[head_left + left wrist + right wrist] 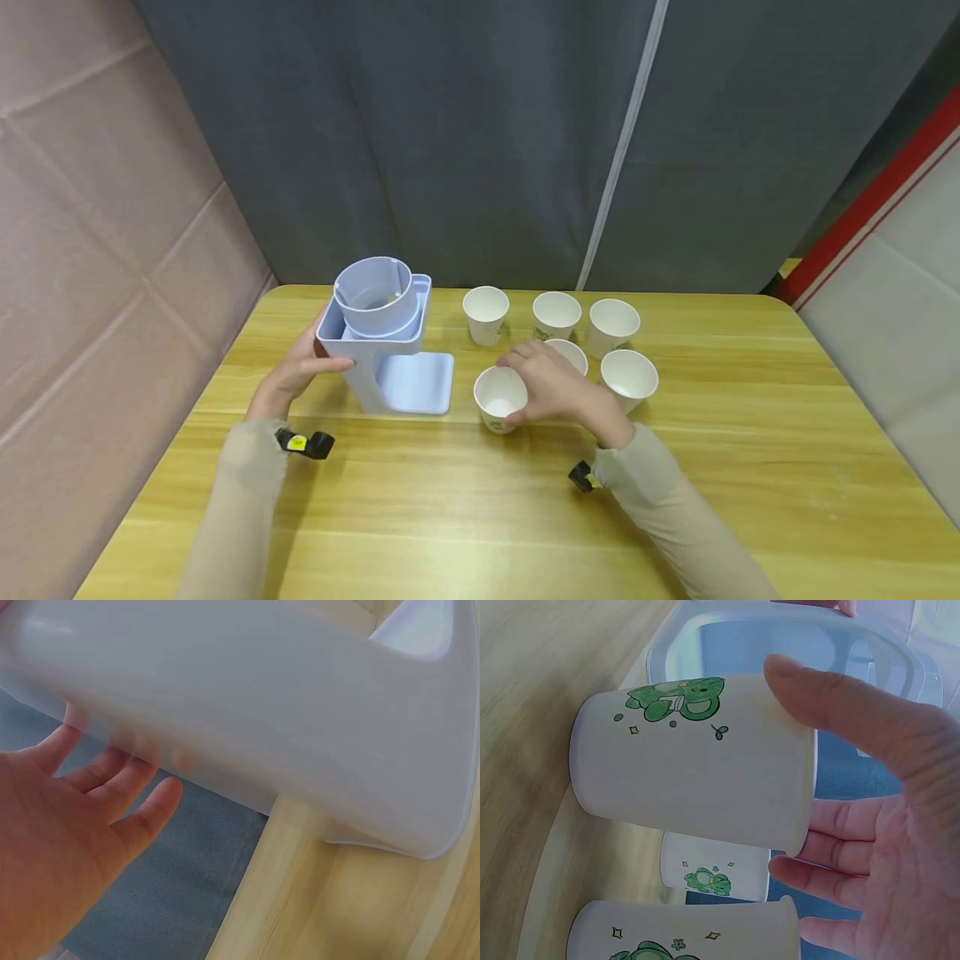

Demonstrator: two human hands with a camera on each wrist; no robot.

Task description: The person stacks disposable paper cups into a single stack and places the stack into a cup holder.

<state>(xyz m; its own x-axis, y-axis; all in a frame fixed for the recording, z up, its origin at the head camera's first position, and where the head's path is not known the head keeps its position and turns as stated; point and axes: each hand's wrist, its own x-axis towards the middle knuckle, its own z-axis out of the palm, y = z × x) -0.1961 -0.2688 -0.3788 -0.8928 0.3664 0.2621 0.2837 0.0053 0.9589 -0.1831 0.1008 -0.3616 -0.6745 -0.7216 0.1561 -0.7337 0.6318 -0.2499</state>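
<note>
My left hand holds the side of a light-blue plastic stand, thumb on the near side. The stand has a round open holder on top and a flat base plate. In the left wrist view, the fingers lie along the stand's pale body. To the right of the stand, my right hand grips a white paper cup near its rim. The right wrist view shows the thumb against this cup, which has a green cartoon print.
Several more white paper cups, including one at the back and one at the right, stand upright around and beyond my right hand. The wooden table ends at a dark grey curtain.
</note>
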